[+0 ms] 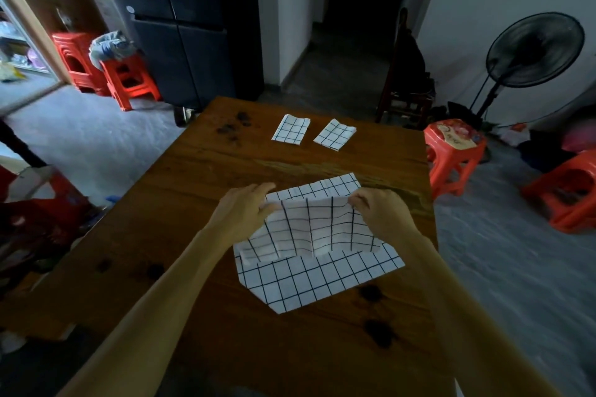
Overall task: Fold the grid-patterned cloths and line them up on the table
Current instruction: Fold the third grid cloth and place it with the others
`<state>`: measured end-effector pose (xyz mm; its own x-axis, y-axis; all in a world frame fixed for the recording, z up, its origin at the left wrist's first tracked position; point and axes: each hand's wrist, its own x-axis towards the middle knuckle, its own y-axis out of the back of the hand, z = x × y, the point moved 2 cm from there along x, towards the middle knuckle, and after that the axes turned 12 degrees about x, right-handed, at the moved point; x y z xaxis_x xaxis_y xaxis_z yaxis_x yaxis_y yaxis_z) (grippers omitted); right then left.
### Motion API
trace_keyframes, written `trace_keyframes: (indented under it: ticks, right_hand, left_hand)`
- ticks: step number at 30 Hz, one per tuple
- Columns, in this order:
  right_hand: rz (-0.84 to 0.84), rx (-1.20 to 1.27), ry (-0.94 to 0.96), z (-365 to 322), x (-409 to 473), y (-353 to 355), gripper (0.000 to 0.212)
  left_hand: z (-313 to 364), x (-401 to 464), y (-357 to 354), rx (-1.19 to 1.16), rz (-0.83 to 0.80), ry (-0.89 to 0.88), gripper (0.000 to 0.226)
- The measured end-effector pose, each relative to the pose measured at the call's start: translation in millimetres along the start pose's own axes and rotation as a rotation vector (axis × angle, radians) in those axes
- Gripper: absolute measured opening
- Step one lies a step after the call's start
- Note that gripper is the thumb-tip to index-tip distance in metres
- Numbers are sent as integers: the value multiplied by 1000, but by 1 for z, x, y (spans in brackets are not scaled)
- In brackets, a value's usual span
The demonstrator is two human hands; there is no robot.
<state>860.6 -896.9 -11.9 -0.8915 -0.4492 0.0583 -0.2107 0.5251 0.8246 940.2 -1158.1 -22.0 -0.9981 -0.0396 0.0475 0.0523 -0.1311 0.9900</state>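
Hands (314, 209) pinching lifted cloth (317, 246) edge.

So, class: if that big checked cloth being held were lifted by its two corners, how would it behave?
Probably floppy: the checked cloth sags and ripples between the left hand and right hand. Likely light, since fingertip pinches hold its edge up. It seems to keep creases, like the two folded cloths on the table.

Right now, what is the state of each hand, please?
Left hand: closed, pinching the lifted edge of the grid cloth.
Right hand: closed, pinching the same edge at its other corner.
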Motion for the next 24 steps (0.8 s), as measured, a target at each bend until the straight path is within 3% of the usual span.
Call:
trace_keyframes:
  ticks: [3,7,12,18,22,24]
  right_hand:
    - [-46,-11,44,-16,3,0,25]
    - [14,17,116,-27,5,6,22]
    - [142,147,183,-24,4,23,19]
    - [308,489,50,-18,-7,29,34]
    - [347,538,100,-31,-4,28,32]
    - [345,543,126,-38,1,30,31]
  left_hand:
    - [41,2,2,-116,93,-54,53]
    - [73,16,-13,-333,194,-69,19]
    - [78,21,-10,-432,255,-62,10]
    - [60,18,-14,-491,272,-31,16]
    - [69,21,-15,-481,194,-55,30]
    - [79,24,-11,-518,229,-75,29]
